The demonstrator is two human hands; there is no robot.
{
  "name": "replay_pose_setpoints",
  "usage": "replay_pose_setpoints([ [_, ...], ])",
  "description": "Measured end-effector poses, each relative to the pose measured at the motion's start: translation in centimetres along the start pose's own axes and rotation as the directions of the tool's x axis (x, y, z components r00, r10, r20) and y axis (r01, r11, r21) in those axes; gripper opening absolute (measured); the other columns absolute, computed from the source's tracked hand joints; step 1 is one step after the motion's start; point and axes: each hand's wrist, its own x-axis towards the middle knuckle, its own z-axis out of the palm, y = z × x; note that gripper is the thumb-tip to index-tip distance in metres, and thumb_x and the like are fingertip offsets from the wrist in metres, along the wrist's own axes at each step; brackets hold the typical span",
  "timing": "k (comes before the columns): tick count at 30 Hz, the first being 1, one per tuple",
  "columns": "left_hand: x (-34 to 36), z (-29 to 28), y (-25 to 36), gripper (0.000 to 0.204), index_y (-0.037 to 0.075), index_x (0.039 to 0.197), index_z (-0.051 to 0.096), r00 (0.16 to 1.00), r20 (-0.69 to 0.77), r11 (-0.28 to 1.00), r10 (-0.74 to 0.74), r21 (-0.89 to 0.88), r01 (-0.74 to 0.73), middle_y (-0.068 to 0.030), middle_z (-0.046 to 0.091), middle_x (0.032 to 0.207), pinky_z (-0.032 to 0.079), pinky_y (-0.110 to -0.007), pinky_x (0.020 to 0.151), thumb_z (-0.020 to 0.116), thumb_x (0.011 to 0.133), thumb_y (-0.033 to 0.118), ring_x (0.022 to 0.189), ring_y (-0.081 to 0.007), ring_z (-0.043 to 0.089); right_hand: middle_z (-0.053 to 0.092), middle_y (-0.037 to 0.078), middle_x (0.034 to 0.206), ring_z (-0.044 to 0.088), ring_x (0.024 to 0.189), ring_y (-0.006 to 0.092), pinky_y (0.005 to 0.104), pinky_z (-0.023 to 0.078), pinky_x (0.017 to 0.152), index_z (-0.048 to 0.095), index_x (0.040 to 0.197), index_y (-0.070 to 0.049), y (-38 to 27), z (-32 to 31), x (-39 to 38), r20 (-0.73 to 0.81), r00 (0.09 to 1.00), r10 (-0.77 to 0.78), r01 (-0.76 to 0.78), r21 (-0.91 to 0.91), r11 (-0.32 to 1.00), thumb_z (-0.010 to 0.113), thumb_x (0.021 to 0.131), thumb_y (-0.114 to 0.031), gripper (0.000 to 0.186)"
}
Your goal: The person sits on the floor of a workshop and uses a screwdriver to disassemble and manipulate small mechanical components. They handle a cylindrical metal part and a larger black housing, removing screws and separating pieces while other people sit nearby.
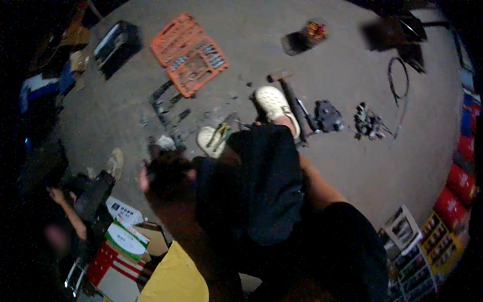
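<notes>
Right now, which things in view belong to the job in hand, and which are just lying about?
Probably the job:
dark thing at the left hand, too blurred to identify
open orange tool case

Probably just lying about:
cardboard box
yellow sheet
red packs

I can't make out the right hand.

Blurred part blackish; trousers blk; clogs cream w/ hole pattern; toolcase orange, sockets silvery; floor gry; sheet yel; carton wht w/ grn; next carton red/wht striped.
</notes>
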Motion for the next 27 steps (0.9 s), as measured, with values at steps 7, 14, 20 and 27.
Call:
replay_pose_setpoints([
  [7, -0.3, 0.0, 0.2, 0.03, 0.005, 0.1, 0.056, 0.929, -0.37, 0.95, -0.004, -0.292, -0.112, -0.0082, 0.06, 0.088, 0.046, -0.039, 0.08, 0.055, 0.084, 0.03, 0.085, -0.0248, 0.057, 0.055, 0.024, 0.091, 0.052, 0.093, 0.0407, 0.0439, 0.044, 0.078, 0.053, 0.096, 0.004, -0.4, 0.8, -5.3, -0.011, 1.0, -0.017, 0.017, 0.004, 1.0, 0.055, 0.084, -0.025, 0.031],
  [14, 1.6, -0.3, 0.3, 0.021, 0.012, 0.085, 0.056, 0.971, -0.215, 0.954, -0.105, -0.299, 0.037, -0.0014, 0.057, 0.074, 0.046, -0.033, 0.066, 0.055, 0.082, 0.033, 0.07, -0.017, 0.055, 0.06, 0.019, 0.084, 0.058, 0.076, 0.0386, 0.0438, 0.047, 0.064, 0.056, 0.091, 0.003, 8.6, -7.7, 2.5, 0.052, 0.761, -0.646, 0.3, -0.912, 0.28, 0.054, 0.082, -0.022, 0.026],
  [20, 2.8, -2.5, -0.7, 0.024, 0.011, 0.082, 0.054, 0.974, -0.224, 0.977, -0.024, -0.212, -0.025, -0.0015, 0.058, 0.071, 0.045, -0.034, 0.059, 0.059, 0.081, 0.035, 0.065, -0.0155, 0.054, 0.061, 0.025, 0.084, 0.058, 0.081, 0.0416, 0.0485, 0.045, 0.069, 0.059, 0.089, 0.003, 2.0, -10.8, -2.5, -0.162, 0.73, -0.664, 0.047, -0.957, 0.286, 0.052, 0.086, -0.031, 0.034],
  [27, 1.2, -2.9, -2.9, 0.023, 0.015, 0.081, 0.057, 0.99, -0.144, 0.998, 0.001, -0.059, -0.01, 0.0009, 0.058, 0.07, 0.043, -0.031, 0.055, 0.064, 0.075, 0.035, 0.063, -0.0148, 0.054, 0.062, 0.021, 0.091, 0.059, 0.081, 0.0346, 0.0397, 0.045, 0.072, 0.055, 0.103, 0.005, -11.3, -2.8, -14.7, -0.048, 0.409, -0.911, 0.622, -0.716, 0.316, 0.051, 0.089, -0.021, 0.031],
])
